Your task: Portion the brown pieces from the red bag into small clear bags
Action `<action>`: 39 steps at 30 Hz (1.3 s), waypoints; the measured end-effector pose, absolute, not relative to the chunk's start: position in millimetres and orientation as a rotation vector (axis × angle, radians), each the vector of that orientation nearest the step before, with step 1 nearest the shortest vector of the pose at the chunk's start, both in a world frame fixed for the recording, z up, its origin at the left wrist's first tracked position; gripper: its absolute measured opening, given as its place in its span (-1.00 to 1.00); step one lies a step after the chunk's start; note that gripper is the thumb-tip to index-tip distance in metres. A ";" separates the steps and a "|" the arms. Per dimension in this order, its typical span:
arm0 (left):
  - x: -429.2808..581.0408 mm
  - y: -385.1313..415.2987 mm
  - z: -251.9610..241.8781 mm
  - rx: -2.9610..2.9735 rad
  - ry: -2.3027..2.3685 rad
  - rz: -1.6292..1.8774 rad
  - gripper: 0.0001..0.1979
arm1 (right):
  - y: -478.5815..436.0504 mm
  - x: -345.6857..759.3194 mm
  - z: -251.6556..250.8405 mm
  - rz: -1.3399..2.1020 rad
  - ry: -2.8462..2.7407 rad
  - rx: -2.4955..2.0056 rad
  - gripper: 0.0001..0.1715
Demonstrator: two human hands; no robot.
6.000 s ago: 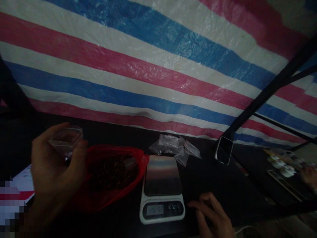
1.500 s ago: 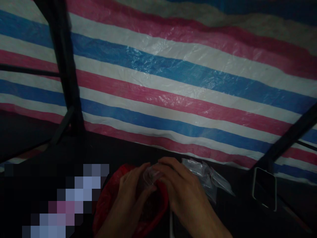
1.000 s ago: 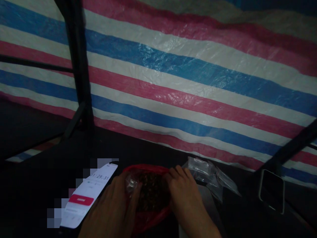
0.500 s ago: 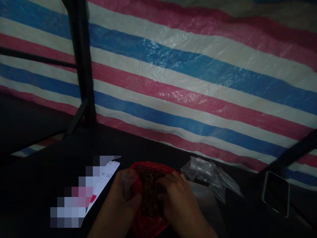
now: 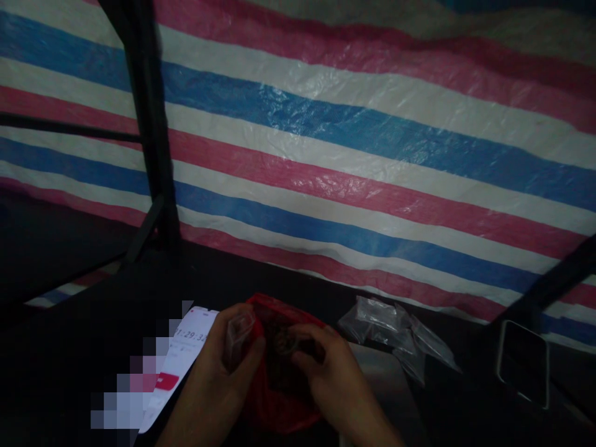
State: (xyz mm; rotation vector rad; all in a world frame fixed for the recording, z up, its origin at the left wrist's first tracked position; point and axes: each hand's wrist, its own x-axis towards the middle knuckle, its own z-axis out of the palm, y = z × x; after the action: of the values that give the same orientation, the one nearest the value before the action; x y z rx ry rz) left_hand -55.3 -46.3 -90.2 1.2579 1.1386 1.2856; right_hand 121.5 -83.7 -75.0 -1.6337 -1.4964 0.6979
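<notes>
In front of me lies a red plastic bag (image 5: 284, 422), its mouth spread, holding a mass of small dark brown pieces too dim to name. My left hand (image 5: 228, 366) is closed around a small clear plastic bag (image 5: 239, 332) and rests against the red bag's left edge. Over the red bag's opening, the thumb and fingers of my right hand (image 5: 326, 369) pinch a small round brownish piece (image 5: 283, 343). Its exact kind is hard to make out in the low light.
Several clear plastic bags (image 5: 384, 320) lie beyond my right hand, by a flat greyish surface (image 5: 386, 379). A lit phone (image 5: 181, 347) is on the left, a dark-screened phone (image 5: 524, 366) on the right. Striped sheeting (image 5: 326, 167) and a dark post (image 5: 151, 124) stand behind.
My right hand has risen slightly from among the dark pieces, now pinching a small round one. My left hand has tilted, showing more of the clear bag. The view has shifted slightly.
</notes>
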 end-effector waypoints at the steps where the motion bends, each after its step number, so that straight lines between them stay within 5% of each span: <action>1: -54.0 -47.3 -91.3 1.273 1.134 1.264 -0.56 | -83.8 124.7 -71.6 0.739 -1.479 -1.577 -0.50; 8: -43.0 -51.5 -112.8 1.522 1.178 1.169 -0.68 | -98.7 121.9 -38.8 0.763 -1.490 -1.405 -0.56; 16: -29.0 -63.6 -98.4 1.683 1.072 1.090 -0.53 | -111.8 120.7 -28.9 0.256 -1.964 -1.507 -0.26; 22: -31.2 -55.5 -106.9 1.629 1.071 1.082 -0.60 | -114.9 128.3 -25.0 0.102 -2.111 -1.377 -0.10; 28: -40.6 -56.1 -98.6 1.586 1.136 1.084 -0.61 | -113.7 131.5 -27.7 0.000 -2.007 -1.334 -0.30; 39: -49.3 -62.2 -125.2 1.626 1.507 1.306 -0.46 | -70.0 114.1 -43.0 -0.017 -2.203 -2.048 -0.43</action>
State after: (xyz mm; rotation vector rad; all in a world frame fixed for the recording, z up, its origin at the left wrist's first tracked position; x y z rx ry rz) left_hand -49.3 -62.2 -125.2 1.6259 1.5073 1.3063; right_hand 114.1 -70.0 -43.0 -2.0483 -2.2028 -0.0168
